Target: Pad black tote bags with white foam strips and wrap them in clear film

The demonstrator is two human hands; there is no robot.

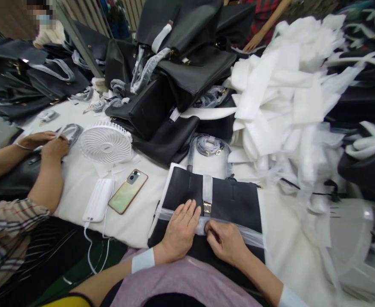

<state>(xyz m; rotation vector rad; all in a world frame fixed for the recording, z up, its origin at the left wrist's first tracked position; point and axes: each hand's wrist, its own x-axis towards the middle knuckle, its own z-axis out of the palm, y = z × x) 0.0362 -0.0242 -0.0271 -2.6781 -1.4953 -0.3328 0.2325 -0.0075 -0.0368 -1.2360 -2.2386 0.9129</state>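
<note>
A black handbag lies flat in front of me, its gold buckle below a white-wrapped strap. A translucent white band runs across the bag. My left hand rests flat on the bag and band, fingers stretched out. Close beside it, my right hand has its fingers pinched together at the middle of the band; what lies between the fingertips is mostly hidden. Above the bag's top edge, a wrapped coiled strap and the bag's plastic-covered handle rest on the table.
Left of the bag are a phone, a white power bank with a cable and a white fan. Black bags pile up behind; white foam sheets heap at right, near a grey tape dispenser. A co-worker's hands work at left.
</note>
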